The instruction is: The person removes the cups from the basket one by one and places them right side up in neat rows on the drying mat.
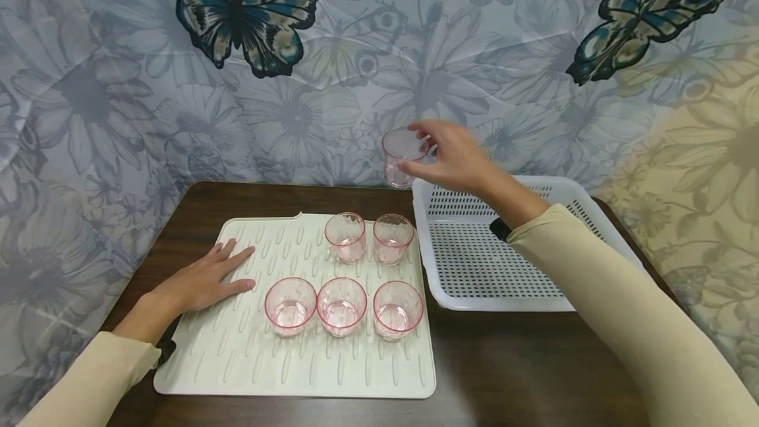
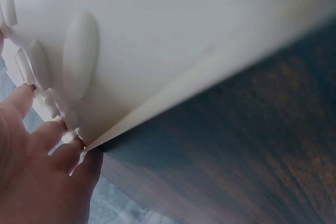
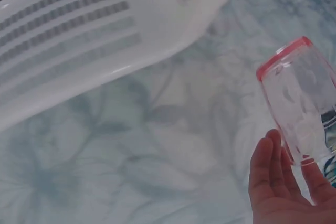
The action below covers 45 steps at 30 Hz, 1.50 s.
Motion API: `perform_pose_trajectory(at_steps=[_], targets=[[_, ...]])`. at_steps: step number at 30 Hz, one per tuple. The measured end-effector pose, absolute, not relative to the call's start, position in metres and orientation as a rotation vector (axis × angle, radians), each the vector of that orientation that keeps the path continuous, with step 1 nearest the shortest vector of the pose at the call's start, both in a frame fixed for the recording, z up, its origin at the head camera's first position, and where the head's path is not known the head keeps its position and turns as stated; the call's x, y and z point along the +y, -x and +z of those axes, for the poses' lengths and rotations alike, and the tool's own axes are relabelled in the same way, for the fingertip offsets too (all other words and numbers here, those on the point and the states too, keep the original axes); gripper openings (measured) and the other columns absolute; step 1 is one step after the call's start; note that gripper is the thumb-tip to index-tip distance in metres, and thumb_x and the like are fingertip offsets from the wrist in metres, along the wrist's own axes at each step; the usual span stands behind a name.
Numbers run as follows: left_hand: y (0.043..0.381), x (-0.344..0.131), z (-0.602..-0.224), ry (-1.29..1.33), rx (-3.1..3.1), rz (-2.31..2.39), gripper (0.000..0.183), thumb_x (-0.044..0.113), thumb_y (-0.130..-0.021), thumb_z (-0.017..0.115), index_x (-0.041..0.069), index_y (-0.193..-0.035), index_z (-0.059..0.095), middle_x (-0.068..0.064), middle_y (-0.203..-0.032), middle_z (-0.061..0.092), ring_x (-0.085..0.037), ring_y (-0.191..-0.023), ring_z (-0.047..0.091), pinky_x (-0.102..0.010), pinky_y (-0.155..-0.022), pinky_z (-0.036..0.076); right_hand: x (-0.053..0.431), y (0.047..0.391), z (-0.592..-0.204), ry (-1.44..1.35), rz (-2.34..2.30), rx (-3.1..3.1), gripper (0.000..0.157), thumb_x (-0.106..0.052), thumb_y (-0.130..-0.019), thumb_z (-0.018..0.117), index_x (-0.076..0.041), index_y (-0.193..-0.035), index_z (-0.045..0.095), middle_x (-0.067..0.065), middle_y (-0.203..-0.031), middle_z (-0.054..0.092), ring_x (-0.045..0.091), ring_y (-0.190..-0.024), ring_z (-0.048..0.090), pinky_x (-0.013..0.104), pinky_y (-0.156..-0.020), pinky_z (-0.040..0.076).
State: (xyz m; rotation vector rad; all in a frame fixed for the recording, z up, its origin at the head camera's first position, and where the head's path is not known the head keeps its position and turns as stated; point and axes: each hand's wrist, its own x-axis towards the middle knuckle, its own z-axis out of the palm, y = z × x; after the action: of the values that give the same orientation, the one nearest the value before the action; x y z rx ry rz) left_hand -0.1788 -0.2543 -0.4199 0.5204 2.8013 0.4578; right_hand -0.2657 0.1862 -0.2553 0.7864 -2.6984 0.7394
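Note:
My right hand grips a clear drinking glass with a pink rim, lifted above the table's back edge. In the right wrist view, fingers and thumb hold this glass near its base end. On the left part of a white ribbed drying mat rests my left hand, fingers spread. Several matching glasses stand on the mat: a front row including one glass in the middle, and two at the back, a left glass and a right glass.
A white perforated plastic basket sits right of the mat, under my right forearm; no glasses show in its visible part. Both stand on a dark wooden table. Behind hangs a cloth printed with flowers and butterflies.

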Motion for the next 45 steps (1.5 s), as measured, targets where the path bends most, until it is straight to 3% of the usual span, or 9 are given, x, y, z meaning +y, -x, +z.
perform_pose_trajectory(at_steps=[6,13,27,36,41,45], targets=[[0.178,-0.255,-0.421,-0.515,2.801,0.454,0.079,0.063,-0.095,0.051,0.014,-0.156,0.034,-0.030,-0.159,0.019,-0.056,-0.144,0.016,-0.076,-0.102,0.025,0.148,0.266,-0.256,-0.927,0.707,-2.707,0.064,-0.037,-0.083,0.077,-0.005,-0.134,0.057,0.012,-0.117,0.065,0.023,-0.098,0.063,0.038,-0.083,0.050],[0.179,-0.253,-0.421,-0.509,2.797,0.457,0.080,0.063,-0.095,0.051,0.015,-0.156,0.034,-0.030,-0.160,0.019,-0.055,-0.144,0.015,-0.076,-0.102,0.024,0.105,0.262,-0.262,-1.060,0.616,-2.741,0.068,-0.036,-0.081,0.073,-0.007,-0.139,0.052,0.014,-0.131,0.060,0.027,-0.118,0.058,0.041,-0.098,0.046],[0.180,-0.254,-0.423,-0.516,2.798,0.446,0.080,0.064,-0.095,0.051,0.015,-0.156,0.034,-0.030,-0.160,0.018,-0.056,-0.143,0.016,-0.076,-0.102,0.024,0.053,0.251,-0.288,-1.262,0.564,-2.863,0.066,-0.030,-0.085,0.072,-0.009,-0.143,0.047,0.011,-0.131,0.055,0.018,-0.096,0.057,0.035,-0.083,0.049],[0.183,-0.255,-0.423,-0.512,2.796,0.440,0.080,0.064,-0.095,0.050,0.015,-0.157,0.033,-0.030,-0.160,0.018,-0.056,-0.143,0.015,-0.076,-0.102,0.023,0.038,0.252,-0.300,-1.454,0.459,-2.957,0.060,-0.031,-0.091,0.072,-0.013,-0.142,0.047,0.006,-0.133,0.056,0.020,-0.121,0.051,0.037,-0.098,0.046],[0.183,-0.256,-0.424,-0.518,2.797,0.433,0.080,0.064,-0.095,0.051,0.014,-0.156,0.034,-0.030,-0.159,0.018,-0.057,-0.143,0.016,-0.076,-0.102,0.024,0.032,0.253,-0.310,-1.509,0.468,-2.981,0.053,-0.028,-0.093,0.071,-0.016,-0.140,0.051,-0.002,-0.134,0.059,0.018,-0.125,0.047,0.037,-0.102,0.042],[0.183,-0.256,-0.424,-0.516,2.795,0.430,0.080,0.064,-0.095,0.050,0.015,-0.157,0.033,-0.030,-0.160,0.018,-0.056,-0.143,0.016,-0.077,-0.102,0.023,0.028,0.251,-0.317,-1.461,0.415,-3.066,0.057,-0.030,-0.094,0.070,-0.014,-0.144,0.047,0.004,-0.136,0.055,0.019,-0.123,0.051,0.035,-0.101,0.044]])
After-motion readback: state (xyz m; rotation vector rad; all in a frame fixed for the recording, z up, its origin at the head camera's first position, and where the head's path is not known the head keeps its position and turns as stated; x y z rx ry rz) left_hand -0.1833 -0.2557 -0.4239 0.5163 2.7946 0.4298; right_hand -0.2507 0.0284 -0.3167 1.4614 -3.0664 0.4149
